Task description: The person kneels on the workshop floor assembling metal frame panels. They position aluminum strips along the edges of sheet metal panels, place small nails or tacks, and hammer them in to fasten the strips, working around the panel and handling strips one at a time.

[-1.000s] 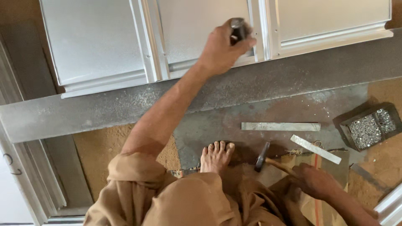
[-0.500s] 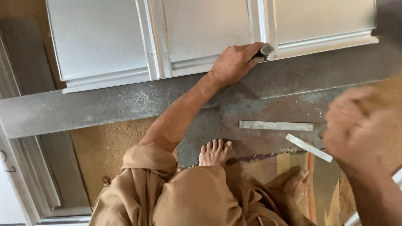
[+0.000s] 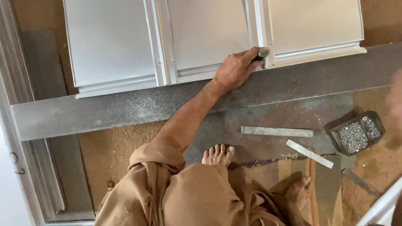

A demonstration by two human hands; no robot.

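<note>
Left hand: the left hand [image 3: 233, 71] is stretched out over the grey steel beam [image 3: 125, 109], its fingers closed round a small dark cylindrical metal tool [image 3: 263, 52].
Tool position: its tip rests against the raised vertical seam of the pale ribbed sheet-metal panel [image 3: 109, 46], near the panel's lower edge.
Right hand: only a blur at the right edge of the view, so I cannot tell whether it is open or closed.
Panel: lies flat beyond the beam, its lower lip just over the beam's far edge.
Handling: the tool looks short, hard and smooth, probably heavy for its size and liable to slip; a full wrap around the shaft suits it. The sheet looks thin, light and springy, with sharp edges; best held by the folded ribs.
Floor: two flat metal strips [image 3: 276, 131], a dark tray of small silvery fasteners [image 3: 356, 133], a bare foot [image 3: 217, 155].
</note>
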